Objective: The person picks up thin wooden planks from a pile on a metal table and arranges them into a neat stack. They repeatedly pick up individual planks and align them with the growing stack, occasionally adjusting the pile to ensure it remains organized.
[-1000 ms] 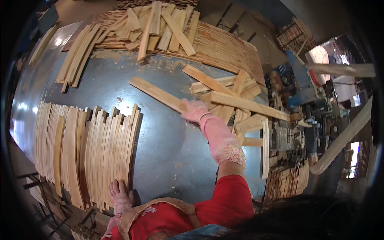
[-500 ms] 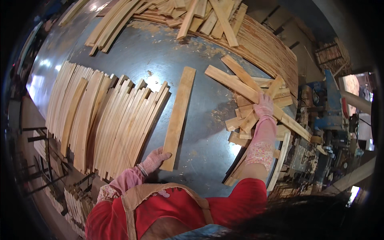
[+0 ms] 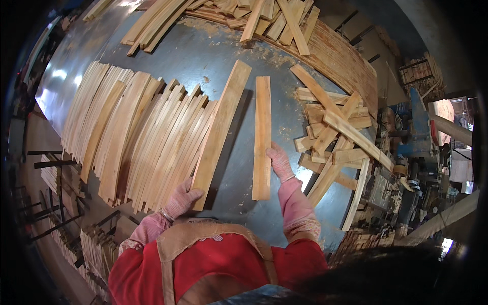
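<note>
My left hand (image 3: 181, 199), in a pink glove, is closed on the near end of a long wooden slat (image 3: 222, 133). That slat slants away from me, its far end tipped to the right, along the right side of a row of slats (image 3: 152, 137) standing on edge. My right hand (image 3: 279, 161), gloved too, grips the right edge of a shorter wooden slat (image 3: 262, 134), thumb and fingers around the edge. This second slat points nearly straight away from me over the metal table (image 3: 239, 206). Fingertips beneath both slats are hidden.
At the right a crossed pile of wooden slats (image 3: 333, 122) covers the table's edge. More slats lie at the far left (image 3: 152, 25) and on a wooden board (image 3: 335, 53) at the back. Machinery (image 3: 412, 147) stands beyond the right edge. Sawdust is scattered on the metal.
My right hand has come from the right pile toward the middle, bringing a slat with it. My left hand has moved left with its slat, up against the row.
</note>
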Demonstrator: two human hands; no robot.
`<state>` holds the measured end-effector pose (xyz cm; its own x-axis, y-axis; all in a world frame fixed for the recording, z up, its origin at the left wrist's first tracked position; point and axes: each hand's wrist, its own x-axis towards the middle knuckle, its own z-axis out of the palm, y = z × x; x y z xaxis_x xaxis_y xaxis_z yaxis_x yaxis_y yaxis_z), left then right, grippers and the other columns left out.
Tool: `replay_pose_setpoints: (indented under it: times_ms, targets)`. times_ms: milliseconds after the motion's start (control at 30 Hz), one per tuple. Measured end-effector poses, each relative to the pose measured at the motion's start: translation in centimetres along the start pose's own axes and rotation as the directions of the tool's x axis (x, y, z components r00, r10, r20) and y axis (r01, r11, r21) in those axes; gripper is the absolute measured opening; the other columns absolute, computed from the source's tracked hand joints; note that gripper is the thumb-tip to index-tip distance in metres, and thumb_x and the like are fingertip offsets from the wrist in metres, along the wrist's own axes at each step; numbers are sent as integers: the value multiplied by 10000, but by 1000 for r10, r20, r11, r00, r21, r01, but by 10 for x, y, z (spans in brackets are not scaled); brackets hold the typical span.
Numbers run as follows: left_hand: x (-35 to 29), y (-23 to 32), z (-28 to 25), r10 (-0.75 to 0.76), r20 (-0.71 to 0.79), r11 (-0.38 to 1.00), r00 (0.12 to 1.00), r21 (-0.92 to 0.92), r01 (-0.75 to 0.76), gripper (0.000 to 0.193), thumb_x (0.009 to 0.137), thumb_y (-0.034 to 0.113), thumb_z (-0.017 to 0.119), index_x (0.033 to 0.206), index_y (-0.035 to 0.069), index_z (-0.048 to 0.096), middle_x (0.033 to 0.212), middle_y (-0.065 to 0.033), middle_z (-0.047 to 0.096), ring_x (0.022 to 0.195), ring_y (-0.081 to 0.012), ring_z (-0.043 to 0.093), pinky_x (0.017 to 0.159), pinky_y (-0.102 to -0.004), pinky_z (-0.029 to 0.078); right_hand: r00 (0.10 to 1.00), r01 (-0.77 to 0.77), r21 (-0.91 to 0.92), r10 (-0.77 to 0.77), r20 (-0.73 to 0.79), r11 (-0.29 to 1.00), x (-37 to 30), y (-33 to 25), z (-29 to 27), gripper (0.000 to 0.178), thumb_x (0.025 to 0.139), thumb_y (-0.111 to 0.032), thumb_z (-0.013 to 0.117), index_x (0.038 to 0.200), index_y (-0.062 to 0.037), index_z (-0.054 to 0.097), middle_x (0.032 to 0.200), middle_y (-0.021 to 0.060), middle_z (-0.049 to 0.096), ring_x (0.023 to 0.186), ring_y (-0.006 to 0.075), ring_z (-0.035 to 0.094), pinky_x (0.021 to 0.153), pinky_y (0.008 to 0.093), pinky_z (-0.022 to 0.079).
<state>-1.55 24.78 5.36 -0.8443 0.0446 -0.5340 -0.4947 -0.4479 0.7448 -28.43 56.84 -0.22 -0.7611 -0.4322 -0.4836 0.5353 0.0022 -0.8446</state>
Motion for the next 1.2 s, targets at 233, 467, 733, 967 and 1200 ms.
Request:
replay_pose_setpoints:
  times_ms: [233, 467, 733, 967, 1200]
  targets:
    - [-16, 18, 19, -42, 192, 984, 981, -161, 73, 764, 1019, 186, 723, 1661, 1, 354, 1535, -95, 587, 1398, -184, 553, 1191, -334, 432, 986, 164, 21, -163, -35, 986, -42, 63, 127, 632, 1060, -252, 612, 1617, 9, 465, 1465, 104, 643, 1299, 178, 603, 1112, 346, 493]
    - [-45, 55, -33, 267, -51, 963, 962, 37, -265, 1048, 909, 108, 821, 1729, 0, 177, 1713, -118, 369, 1557, -207, 363, 1274, -347, 308, 912, -125, 123, 65, 404, 984, -32, 28, 226, 651, 1091, -370, 646, 1612, -32, 451, 1260, 87, 698, 1053, 153, 668, 948, 315, 558]
    - [-179, 171, -199, 234, -387, 905, 892, 423, -53, 917, 870, 47, 737, 1695, 73, 338, 1528, -118, 572, 1388, -220, 563, 1160, -342, 451, 991, -123, 17, 122, 61, 992, -18, 41, 197, 672, 1073, -300, 653, 1608, 45, 438, 1082, 96, 743, 875, 114, 650, 811, 250, 536]
    - [-157, 124, -267, 298, -456, 628, 839, 755, 188, 826, 818, -43, 575, 1629, 94, 494, 1590, -161, 587, 1478, -283, 553, 1208, -339, 419, 903, 69, -762, -366, -227, 643, 66, -45, 61, 721, 971, -373, 717, 1578, -36, 523, 1413, 223, 675, 1333, 402, 615, 1188, 461, 443]
    - [-126, 118, -310, 492, -517, 652, 700, 752, 97, 453, 916, 10, 702, 1361, -2, 620, 1253, -105, 663, 1195, -219, 650, 1096, -333, 481, 922, -124, -939, -387, 11, -322, 198, -140, -48, 920, 855, -336, 800, 1658, -165, 385, 1613, 160, 509, 1478, 392, 483, 1225, 504, 401]
